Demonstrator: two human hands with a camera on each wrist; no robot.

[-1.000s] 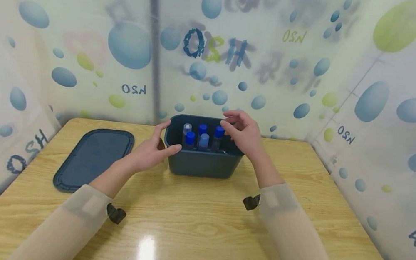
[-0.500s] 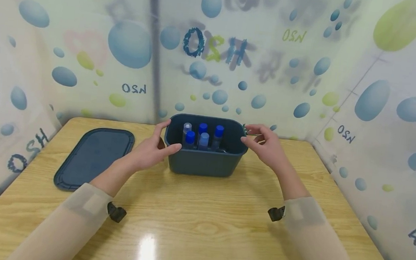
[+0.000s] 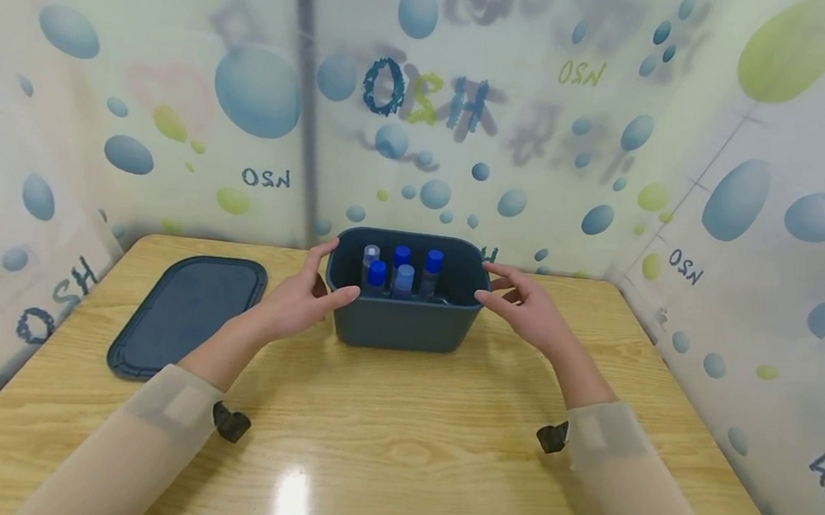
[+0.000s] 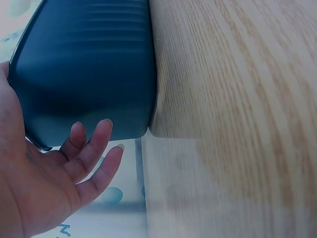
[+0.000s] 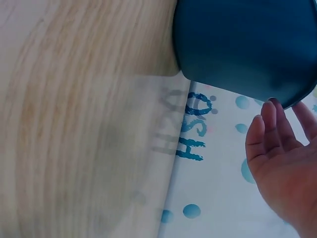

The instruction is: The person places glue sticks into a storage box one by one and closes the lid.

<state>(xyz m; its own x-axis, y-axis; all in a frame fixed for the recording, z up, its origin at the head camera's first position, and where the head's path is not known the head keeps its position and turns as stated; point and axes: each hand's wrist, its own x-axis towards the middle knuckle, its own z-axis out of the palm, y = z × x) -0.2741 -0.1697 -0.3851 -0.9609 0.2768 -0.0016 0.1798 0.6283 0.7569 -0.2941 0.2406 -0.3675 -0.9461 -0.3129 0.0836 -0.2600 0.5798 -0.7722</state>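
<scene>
In the head view, a dark blue plastic bin (image 3: 406,323) stands upright near the table's back edge. Inside it are several upright bottles, some with blue caps (image 3: 434,261), one with a paler blue cap (image 3: 405,277) and one with a clear top (image 3: 371,253). My left hand (image 3: 292,302) spans the bin's left end, thumb at the front rim and index finger at the back. At the right end, my right hand (image 3: 530,309) has its thumb and fingertips at the rim. Both wrist views show the other fingers loosely extended beside the bin's end walls.
A dark blue lid (image 3: 186,319) lies flat on the wooden table (image 3: 393,455), left of the bin and beside my left forearm. A patterned curtain (image 3: 440,127) hangs right behind the table, with more along both sides.
My right hand has moved right from above the bottles, out of the bin, then slightly down to the right rim. The left hand, bin and lid have stayed put.
</scene>
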